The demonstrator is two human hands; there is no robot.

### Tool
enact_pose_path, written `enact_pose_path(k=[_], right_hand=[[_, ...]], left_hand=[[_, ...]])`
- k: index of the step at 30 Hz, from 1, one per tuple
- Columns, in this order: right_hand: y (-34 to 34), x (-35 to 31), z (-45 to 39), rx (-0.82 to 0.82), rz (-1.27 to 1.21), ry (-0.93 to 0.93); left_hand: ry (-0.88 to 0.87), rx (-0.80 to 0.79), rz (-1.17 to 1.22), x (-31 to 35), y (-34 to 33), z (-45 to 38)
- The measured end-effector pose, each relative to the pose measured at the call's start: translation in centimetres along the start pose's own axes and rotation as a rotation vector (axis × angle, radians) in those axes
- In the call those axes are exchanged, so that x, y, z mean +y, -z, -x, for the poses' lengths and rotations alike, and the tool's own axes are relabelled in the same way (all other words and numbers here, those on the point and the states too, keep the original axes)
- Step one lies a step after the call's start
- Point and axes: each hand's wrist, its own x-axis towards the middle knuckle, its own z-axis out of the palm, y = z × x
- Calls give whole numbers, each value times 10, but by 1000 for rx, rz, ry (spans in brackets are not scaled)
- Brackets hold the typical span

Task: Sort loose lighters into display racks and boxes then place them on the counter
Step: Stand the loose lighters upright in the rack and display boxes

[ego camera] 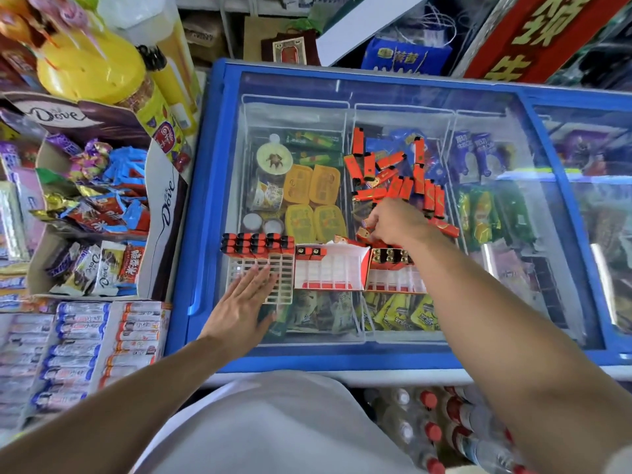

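We stand at a blue chest freezer (219, 213) whose glass lid (393, 94) serves as our counter. Our left hand (241, 302) lies flat, fingers straight and together, its grip wide and holding nothing, with the fingertips resting on the near part of a white grid rack (284, 285). The far rows of that rack are filled with upright red and black lighters (256, 243).

Just right of the rack sit two open red and white boxes side by side. The middle box (328, 271) has a couple of lighters standing in its far left corner. The right box (393, 275) has a row of lighters along its far edge, metal tops up, and our right forearm crosses over its right side.

Our right hand (396, 224) reaches beyond the boxes, fingers curled down at the near edge of a pile of loose red lighters (393, 176) scattered on the glass. Its grip is narrow and pinches at least one lighter; how many we cannot tell.

To the left, a Dove carton (160, 213) holds wrapped sweets. Water bottles with red caps (441, 425) stand below the freezer.
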Motion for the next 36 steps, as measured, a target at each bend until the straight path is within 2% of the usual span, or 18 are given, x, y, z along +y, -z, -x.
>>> enact_pose_path(k=[4, 8, 11, 14, 17, 19, 21, 25, 27, 32, 36], right_hand=[[-8, -11, -9, 32, 168, -32], [-7, -14, -9, 32, 221, -9], [2, -21, 0, 170, 135, 49], [20, -46, 25, 289, -101, 169], [32, -76, 56, 218, -272, 304], [29, -93, 73, 147, -261, 367], [19, -105, 84, 152, -174, 406], [-2, -119, 95, 68, 22, 410], [-11, -124, 97, 62, 32, 408], [-26, -135, 98, 191, -120, 291], [-40, -140, 99, 243, -67, 273]], left_hand=[[12, -17, 15, -2, 0, -2], [19, -36, 20, -1, 3, -3], [24, -45, 28, 0, 4, -3], [33, -60, 24, 1, 2, -3], [28, -79, 10, 1, 1, 0], [14, -96, 3, -1, -1, 0], [0, -103, 28, -3, -1, -1], [-36, -46, 128, -6, 2, 1], [-43, 18, 150, -9, 3, 5], [-14, 63, 79, -20, 5, 17], [4, 46, 49, -27, 4, 23]])
